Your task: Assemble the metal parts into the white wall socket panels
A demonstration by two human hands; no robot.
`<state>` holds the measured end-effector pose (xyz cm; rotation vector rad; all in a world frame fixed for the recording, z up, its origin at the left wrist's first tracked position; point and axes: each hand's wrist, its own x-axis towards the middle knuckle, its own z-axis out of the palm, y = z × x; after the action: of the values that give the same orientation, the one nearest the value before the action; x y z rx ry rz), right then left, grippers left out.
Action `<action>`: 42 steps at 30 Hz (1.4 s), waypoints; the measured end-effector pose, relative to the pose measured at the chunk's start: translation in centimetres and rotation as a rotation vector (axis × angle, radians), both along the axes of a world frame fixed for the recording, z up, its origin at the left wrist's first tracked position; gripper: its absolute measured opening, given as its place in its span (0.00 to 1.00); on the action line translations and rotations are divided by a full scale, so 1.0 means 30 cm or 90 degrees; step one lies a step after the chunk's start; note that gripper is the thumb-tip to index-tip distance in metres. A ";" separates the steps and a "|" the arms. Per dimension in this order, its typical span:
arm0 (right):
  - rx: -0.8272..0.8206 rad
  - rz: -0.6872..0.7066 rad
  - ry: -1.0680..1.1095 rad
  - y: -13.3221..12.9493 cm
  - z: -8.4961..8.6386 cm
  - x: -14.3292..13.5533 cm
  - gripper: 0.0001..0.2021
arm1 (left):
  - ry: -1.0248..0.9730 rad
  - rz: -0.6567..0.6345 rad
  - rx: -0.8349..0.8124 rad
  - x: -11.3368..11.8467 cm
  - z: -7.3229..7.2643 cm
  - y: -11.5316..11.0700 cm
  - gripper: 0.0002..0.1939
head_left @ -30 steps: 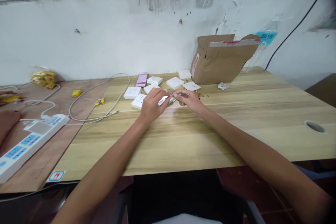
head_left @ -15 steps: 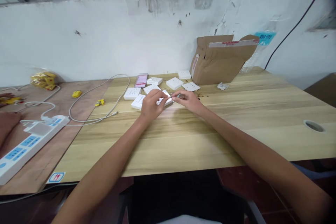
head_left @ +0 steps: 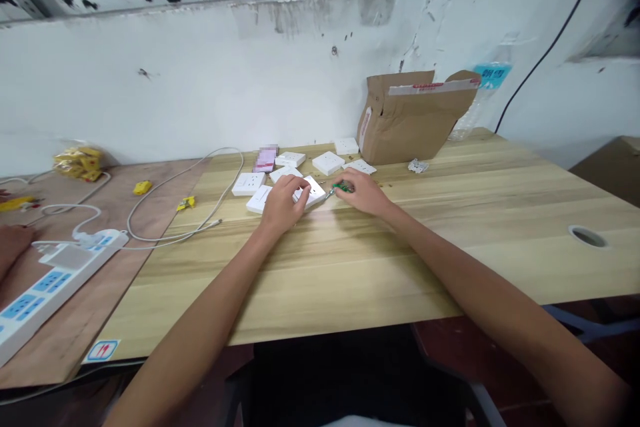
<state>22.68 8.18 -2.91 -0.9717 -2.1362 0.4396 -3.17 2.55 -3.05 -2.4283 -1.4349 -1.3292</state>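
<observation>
A white wall socket [head_left: 315, 191] lies on the wooden table between my hands. My left hand [head_left: 285, 203] is closed over its left side, thumb and forefinger bent against it; the hand covers part of the socket. In my right hand [head_left: 364, 192] is a screwdriver [head_left: 343, 186] with a green handle, gripped in curled fingers. Its metal shaft slants down to the left, and the tip is by the socket's right edge. More white wall sockets lie around, among them one [head_left: 249, 184] to the left and one [head_left: 329, 162] behind.
A cardboard box [head_left: 415, 123] stands by the wall, near a loose socket part [head_left: 418, 165]. Purple packs [head_left: 265, 158] lie at the back. Leftward are a white cable [head_left: 175, 238], yellow pieces [head_left: 143, 187], a power strip [head_left: 60, 283] and another person's hand [head_left: 14, 243].
My hands have drawn apart; before, their fingertips met over the socket. The right hand has turned, and the screwdriver's green handle now shows. The view has shifted slightly.
</observation>
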 end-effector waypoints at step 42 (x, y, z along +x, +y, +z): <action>-0.324 0.135 0.077 -0.075 0.105 0.012 0.17 | -0.144 -0.094 -0.022 0.049 0.024 -0.049 0.09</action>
<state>23.03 5.92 0.23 -0.9555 -2.0639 1.1586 -1.69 1.08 -2.33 -2.5183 -1.3540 -1.6712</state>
